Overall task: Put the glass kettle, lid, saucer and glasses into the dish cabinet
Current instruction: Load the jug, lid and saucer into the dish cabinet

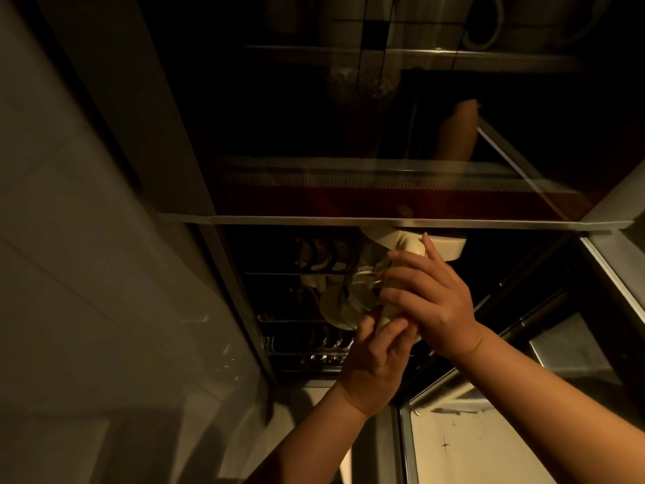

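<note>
Both my hands are raised into the open dish cabinet point(244, 295). My right hand point(429, 302) grips a clear glass kettle point(363, 286) from the right, fingers curled round its side. A cream part point(450, 246), perhaps its lid or handle, sticks out above my fingertips. My left hand point(375, 358) holds the kettle from underneath, thumb and fingers on a cream piece at its base. A cream saucer-like disc point(335, 310) shows just left of the glass. The dim light hides how these parts join.
Wire dish racks point(300, 321) cross the cabinet, with pale bowls point(316, 258) standing behind the kettle. The lifted glass door point(349, 220) hangs overhead and reflects my arm. A grey wall panel point(104, 274) fills the left; a metal frame point(405, 445) runs along the lower right.
</note>
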The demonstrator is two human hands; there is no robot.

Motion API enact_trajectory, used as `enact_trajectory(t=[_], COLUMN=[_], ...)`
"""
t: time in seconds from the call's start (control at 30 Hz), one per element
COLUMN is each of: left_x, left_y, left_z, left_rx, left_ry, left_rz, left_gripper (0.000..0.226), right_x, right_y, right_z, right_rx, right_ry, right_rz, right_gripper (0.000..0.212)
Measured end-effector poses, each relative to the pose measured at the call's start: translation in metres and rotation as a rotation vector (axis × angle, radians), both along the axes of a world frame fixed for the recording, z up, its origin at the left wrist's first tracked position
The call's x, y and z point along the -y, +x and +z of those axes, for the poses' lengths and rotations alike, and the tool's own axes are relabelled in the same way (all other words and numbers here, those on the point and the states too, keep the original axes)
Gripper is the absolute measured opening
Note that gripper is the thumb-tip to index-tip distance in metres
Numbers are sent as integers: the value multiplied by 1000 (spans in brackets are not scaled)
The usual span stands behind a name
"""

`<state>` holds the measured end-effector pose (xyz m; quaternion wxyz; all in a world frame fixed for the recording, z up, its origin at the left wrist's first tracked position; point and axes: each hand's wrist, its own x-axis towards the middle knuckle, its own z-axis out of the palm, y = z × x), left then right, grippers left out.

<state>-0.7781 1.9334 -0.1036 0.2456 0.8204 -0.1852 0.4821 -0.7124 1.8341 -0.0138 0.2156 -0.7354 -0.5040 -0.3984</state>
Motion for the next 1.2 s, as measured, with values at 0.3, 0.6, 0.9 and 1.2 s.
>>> enact_trajectory(t=[0.3,0.6,0.9,1.2], left_x=[21,21,20,15], left_y=[1,8,8,17], left_z=[-3,-2,-7,-19], left_rx=[59,93,138,194], left_ry=[48,50,120,134], left_rz=[-32,-57,-13,25], left_gripper=[20,19,20,25], right_x=[23,26,23,21], right_y=[-6,0,-3,2], right_z=[-9,-11,-20,-32], right_rx=[98,71,134,200], right_ry=[17,30,40,44], right_rz=[6,-15,10,14], right_gripper=[11,9,19,12])
